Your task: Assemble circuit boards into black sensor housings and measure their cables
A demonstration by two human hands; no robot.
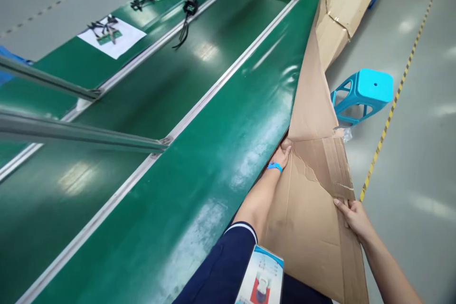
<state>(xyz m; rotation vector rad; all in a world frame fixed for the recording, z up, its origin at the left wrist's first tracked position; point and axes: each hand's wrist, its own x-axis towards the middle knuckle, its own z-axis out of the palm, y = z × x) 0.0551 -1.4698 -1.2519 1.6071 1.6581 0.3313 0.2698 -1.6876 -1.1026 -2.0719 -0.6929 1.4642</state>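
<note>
Left hand (283,154): fingers curled onto the flattened cardboard box (313,209) at its fold, beside the green table (199,161).
Right hand (352,216): closed, pinching the cardboard's right edge.

Matt torn cardboard (313,209), glossy belt (199,118)

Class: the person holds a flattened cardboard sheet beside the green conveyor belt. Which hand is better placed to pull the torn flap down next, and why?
Probably the right hand: its fingers already pinch the torn flap's lower edge on the cardboard sheet. The left hand grips the sheet's far edge by the conveyor belt, steadying it.
</note>
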